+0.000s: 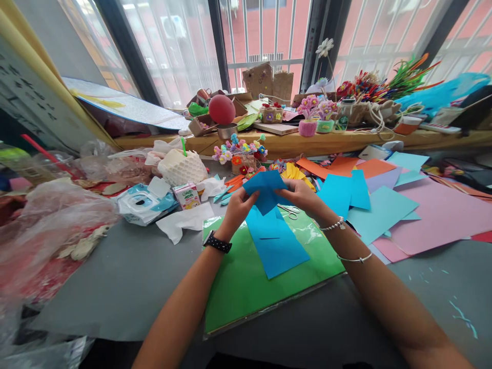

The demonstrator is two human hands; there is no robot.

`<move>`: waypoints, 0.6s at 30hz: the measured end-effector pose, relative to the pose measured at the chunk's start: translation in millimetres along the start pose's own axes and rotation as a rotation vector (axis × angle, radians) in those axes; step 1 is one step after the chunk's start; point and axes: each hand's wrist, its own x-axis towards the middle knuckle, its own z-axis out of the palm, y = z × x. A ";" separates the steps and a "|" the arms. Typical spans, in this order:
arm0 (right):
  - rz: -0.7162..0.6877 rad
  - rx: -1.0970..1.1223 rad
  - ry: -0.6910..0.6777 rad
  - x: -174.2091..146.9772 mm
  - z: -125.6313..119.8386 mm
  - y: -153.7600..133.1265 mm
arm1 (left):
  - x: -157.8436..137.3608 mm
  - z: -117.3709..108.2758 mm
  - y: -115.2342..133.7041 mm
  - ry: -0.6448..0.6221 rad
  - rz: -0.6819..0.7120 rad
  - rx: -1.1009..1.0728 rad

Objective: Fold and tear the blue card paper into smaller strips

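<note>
Between my two hands, a piece of blue paper (266, 190) is held up above the table, bent or folded with uneven edges. My left hand (244, 201) pinches its left side, thumb on the near face. On the opposite side, my right hand (298, 196) grips the right edge. Beneath them a long sheet of blue paper (280, 251) lies on a shiny green sheet (234, 297), with a dark slit or line across it. Scissors (292, 211) lie just below my right hand, partly covered.
Coloured paper sheets (449, 210) spread to the right, with orange ones (342, 168) behind. Left are a wet-wipe pack (144, 205), a small drink carton (187, 196), tissue (184, 223) and plastic bags (65, 215). Craft flowers (241, 154) and a red balloon (222, 109) stand toward the window.
</note>
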 end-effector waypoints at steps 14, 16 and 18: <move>-0.117 -0.374 0.154 -2.8 5.9 -8.8 | -4.7 -0.1 6.3 0.096 0.260 0.362; -0.168 -0.374 0.191 -3.7 10.2 -10.0 | -6.6 0.5 8.5 0.116 0.387 0.443; -0.193 -0.377 0.249 -4.6 12.7 -11.8 | -8.9 1.5 10.8 0.123 0.478 0.527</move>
